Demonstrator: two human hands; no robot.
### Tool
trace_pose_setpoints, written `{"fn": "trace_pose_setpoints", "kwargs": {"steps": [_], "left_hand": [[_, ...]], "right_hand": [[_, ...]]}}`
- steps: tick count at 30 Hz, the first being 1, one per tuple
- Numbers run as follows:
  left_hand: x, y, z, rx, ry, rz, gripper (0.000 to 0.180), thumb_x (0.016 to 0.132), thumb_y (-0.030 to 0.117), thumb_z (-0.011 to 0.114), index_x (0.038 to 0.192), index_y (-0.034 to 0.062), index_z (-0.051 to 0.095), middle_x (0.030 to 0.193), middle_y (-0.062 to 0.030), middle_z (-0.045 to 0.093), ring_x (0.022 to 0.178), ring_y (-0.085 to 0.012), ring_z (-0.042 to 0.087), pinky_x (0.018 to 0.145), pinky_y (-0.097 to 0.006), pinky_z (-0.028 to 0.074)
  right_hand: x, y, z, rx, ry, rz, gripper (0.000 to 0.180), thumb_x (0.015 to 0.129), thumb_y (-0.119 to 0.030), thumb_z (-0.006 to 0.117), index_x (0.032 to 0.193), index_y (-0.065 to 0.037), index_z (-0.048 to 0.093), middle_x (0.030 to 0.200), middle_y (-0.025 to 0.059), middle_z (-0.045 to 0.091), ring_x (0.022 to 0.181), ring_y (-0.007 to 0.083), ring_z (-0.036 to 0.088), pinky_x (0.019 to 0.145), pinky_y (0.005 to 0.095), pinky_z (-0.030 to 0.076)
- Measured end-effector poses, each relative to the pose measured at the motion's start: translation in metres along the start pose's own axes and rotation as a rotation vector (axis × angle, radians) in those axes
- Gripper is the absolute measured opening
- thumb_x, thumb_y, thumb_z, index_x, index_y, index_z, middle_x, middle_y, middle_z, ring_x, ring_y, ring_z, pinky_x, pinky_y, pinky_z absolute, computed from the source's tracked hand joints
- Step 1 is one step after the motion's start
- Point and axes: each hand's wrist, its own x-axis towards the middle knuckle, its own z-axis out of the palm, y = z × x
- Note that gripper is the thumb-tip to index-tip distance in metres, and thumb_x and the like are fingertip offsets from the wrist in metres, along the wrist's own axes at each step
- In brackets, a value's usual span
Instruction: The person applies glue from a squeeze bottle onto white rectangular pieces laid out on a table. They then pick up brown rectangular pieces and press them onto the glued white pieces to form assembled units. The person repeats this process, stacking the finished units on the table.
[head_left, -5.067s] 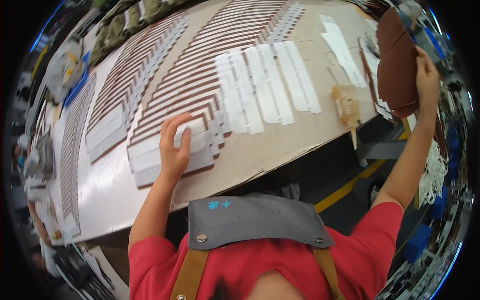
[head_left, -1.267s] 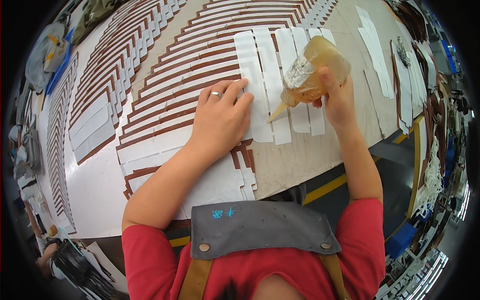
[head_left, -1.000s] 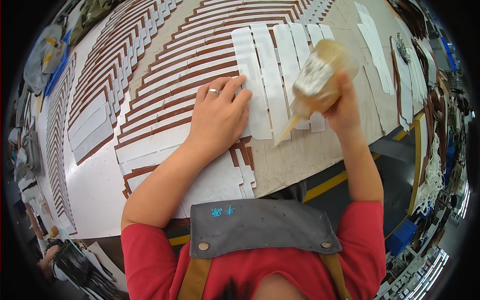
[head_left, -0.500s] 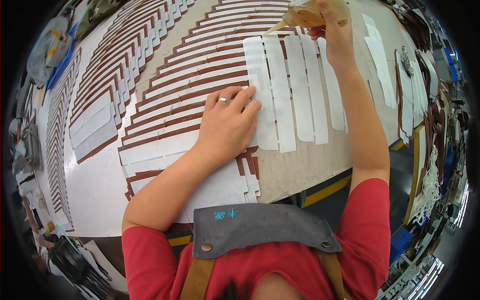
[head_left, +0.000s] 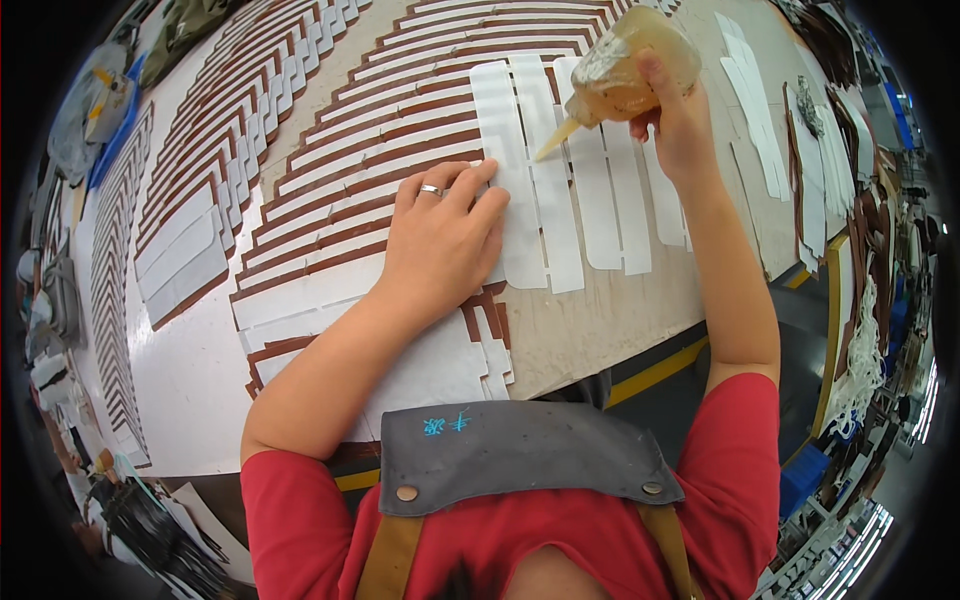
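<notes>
The right hand (head_left: 680,120) was closed around a soft, translucent amber glue bottle (head_left: 630,65), tilted so that its tapered nozzle (head_left: 553,142) pointed down and to the person's left; the tip hovered just above a group of white strips (head_left: 560,180) laid side by side on the worktable (head_left: 600,330), whether touching them or not could not be told; the strips' long axes ran away from the person, from the near table edge toward the far side, so the nozzle stood close to their far ends and the bottle lay across that axis; the left hand (head_left: 445,240) lay open and flat, palm down, fingers spread, a ring (head_left: 431,190) on one finger, pressing the leftmost strip and the neighbouring brown-and-white pieces (head_left: 340,190); it was thus the nearer hand to the strips' near ends, while the right held the far end; fanned rows of overlapping brown-and-white pieces covered the table to the left; further white strips (head_left: 750,90) lay apart to the right; a small blue mark (head_left: 447,425) showed on the grey apron bib (head_left: 520,460), worn over a red shirt; no packages or signs could be made out.
</notes>
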Motion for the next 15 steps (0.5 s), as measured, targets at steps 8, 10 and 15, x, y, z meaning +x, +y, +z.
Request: {"fn": "trace_pose_setpoints", "kwargs": {"steps": [8, 10, 15], "left_hand": [[0.0, 0.001, -0.002, 0.018, -0.011, 0.003, 0.019, 0.076, 0.009, 0.062, 0.095, 0.01, 0.058, 0.118, -0.0048, 0.056, 0.108, -0.0259, 0.05, 0.091, -0.04, 0.037], [0.0, 0.002, -0.001, 0.029, -0.011, 0.001, 0.019, 0.076, 0.009, 0.062, 0.095, 0.0102, 0.058, 0.118, -0.0046, 0.056, 0.108, -0.0259, 0.05, 0.092, -0.039, 0.037], [0.001, 0.002, -0.001, 0.03, -0.017, -0.001, 0.018, 0.077, 0.009, 0.062, 0.094, 0.01, 0.058, 0.118, -0.0041, 0.057, 0.109, -0.0258, 0.05, 0.092, -0.039, 0.036]], "right_hand": [[-0.068, -0.011, -0.007, 0.077, -0.103, 0.088, 0.054, 0.078, -0.04, 0.072, 0.11, -0.002, 0.05, 0.082, 0.0049, 0.059, 0.052, 0.0073, 0.051, 0.041, 0.0202, 0.04], [-0.083, -0.016, -0.017, 0.079, -0.188, 0.127, 0.062, 0.075, -0.037, 0.076, 0.116, -0.002, 0.047, 0.091, 0.0063, 0.059, 0.064, 0.0101, 0.057, 0.05, 0.0219, 0.047], [-0.102, -0.023, -0.017, -0.084, -0.278, -0.364, 0.09, 0.059, -0.033, 0.088, 0.126, 0.002, 0.04, 0.118, 0.0095, 0.052, 0.107, 0.0194, 0.054, 0.09, 0.0329, 0.044]]}}
